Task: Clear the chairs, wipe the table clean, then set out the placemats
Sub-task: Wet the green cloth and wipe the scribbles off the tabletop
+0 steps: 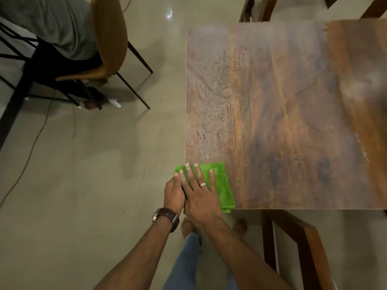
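head view shows my right hand (201,193) pressing flat on the green cloth (222,185) at the table (293,114) corner, my left hand (173,193) cupped beside it to catch crumbs, i think.

Right hand (199,193) presses green cloth (222,185) flat on table (293,114) corner, left hand (173,193) alongside

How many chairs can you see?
3: a tan chair with someone sitting at upper left, a wooden chair at lower right, another beyond the table. Others may be hidden.
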